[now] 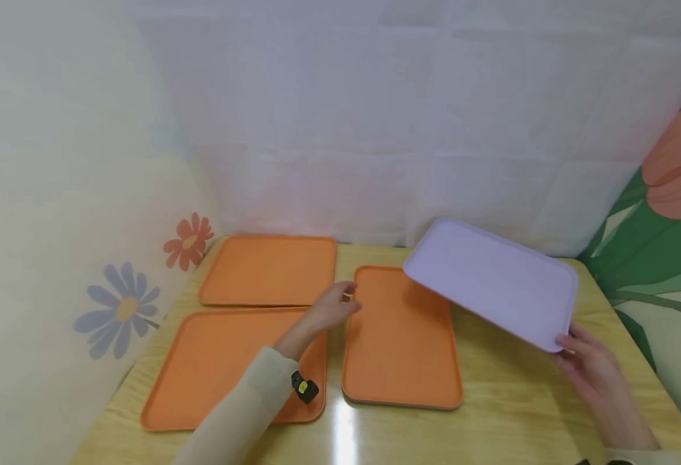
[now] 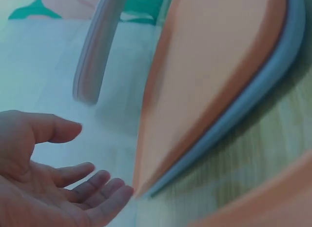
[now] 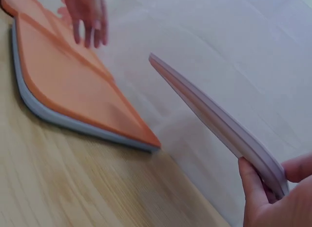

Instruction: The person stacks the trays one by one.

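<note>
A lavender tray (image 1: 492, 278) is tilted and raised off the table at the right, its left corner overlapping the middle orange tray (image 1: 401, 349) in the head view. My right hand (image 1: 590, 361) pinches its near right corner, thumb on one face and fingers on the other. In the right wrist view the lavender tray (image 3: 219, 124) shows edge-on. My left hand (image 1: 335, 307) holds nothing; its fingers are spread loosely beside the left edge of the middle orange tray. Beneath that orange tray, a grey-blue rim (image 2: 253, 102) shows in the left wrist view.
Two more orange trays lie at the left, a back one (image 1: 271, 271) and a front one (image 1: 224, 361) under my left forearm. The light wooden table (image 1: 509, 407) meets a white cloth (image 1: 340, 116) behind. Walls with painted flowers (image 1: 125, 310) flank both sides.
</note>
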Motion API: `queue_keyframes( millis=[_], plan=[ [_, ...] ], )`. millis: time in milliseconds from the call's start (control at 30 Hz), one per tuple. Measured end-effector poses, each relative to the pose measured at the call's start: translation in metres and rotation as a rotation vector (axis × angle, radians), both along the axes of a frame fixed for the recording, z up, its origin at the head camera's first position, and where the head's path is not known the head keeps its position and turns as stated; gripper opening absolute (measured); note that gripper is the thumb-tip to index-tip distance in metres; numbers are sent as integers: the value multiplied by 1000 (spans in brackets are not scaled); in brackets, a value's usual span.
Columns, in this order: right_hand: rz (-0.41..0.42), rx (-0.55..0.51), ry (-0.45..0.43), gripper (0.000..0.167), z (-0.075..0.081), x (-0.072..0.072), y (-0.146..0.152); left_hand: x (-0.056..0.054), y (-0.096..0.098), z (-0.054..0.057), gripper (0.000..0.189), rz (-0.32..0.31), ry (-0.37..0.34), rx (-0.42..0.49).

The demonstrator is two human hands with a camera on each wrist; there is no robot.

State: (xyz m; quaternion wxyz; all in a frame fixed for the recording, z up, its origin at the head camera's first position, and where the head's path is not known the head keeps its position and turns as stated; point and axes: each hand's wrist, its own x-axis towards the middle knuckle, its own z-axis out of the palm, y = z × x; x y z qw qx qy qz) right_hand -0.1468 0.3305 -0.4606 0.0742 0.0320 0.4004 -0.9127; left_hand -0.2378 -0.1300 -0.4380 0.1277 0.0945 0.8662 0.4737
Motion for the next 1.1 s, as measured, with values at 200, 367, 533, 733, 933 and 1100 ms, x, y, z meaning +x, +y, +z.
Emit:
queue_keyframes(
  millis=[200,367,533,733,933,1100],
  plan=[
    [-39,85,-63,39,3,2,-35,12,15,0,47,65,63,168],
    [-45,87,-66,39,3,4,-59,17,32,-3,51,108,29,403],
    [-53,57,-61,40,5,5,-78,20,48,-6,58,157,-49,595],
    [-74,10,-39,41,8,3,-98,22,61,-9,65,237,-128,748],
    [-100,5,-37,36,12,2,-116,25,74,-9,63,301,-124,855],
    [-120,11,-41,32,14,0,-131,25,80,-9,67,380,-106,922]
  ],
)
